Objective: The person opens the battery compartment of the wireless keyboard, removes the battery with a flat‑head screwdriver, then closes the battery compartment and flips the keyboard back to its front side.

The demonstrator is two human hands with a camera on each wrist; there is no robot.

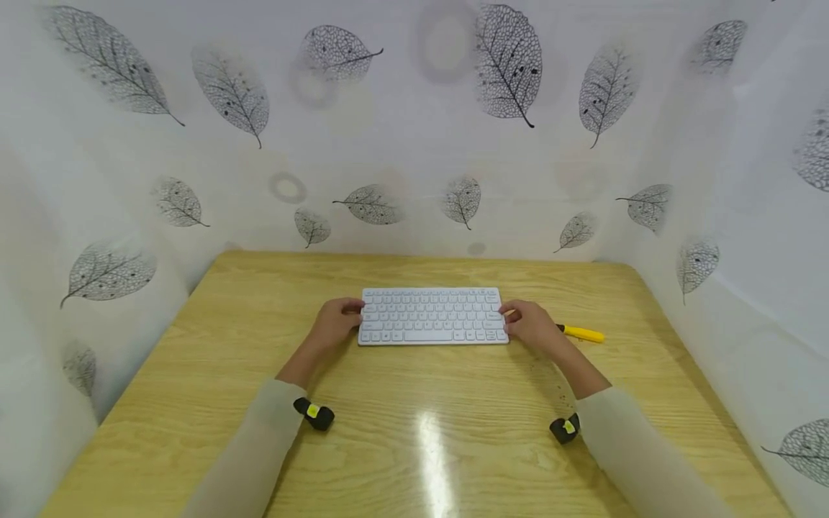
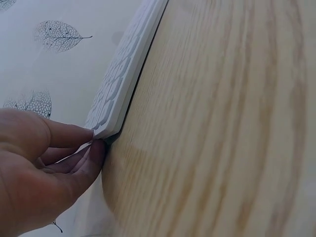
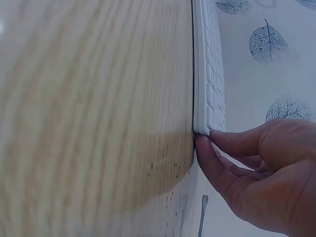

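Observation:
A white keyboard lies on the wooden table with its keys facing up and its long space bar towards me. My left hand grips its left end. In the left wrist view, thumb and fingertips pinch the near corner of the keyboard. The opposite end is held by my right hand. The right wrist view has the fingertips of that hand on the corner of the keyboard, thumb on one side and fingers on the other.
Just right of my right hand lies a screwdriver with a yellow handle; its flat metal tip shows in the right wrist view. White curtains with a leaf print enclose the wooden table at the back and sides.

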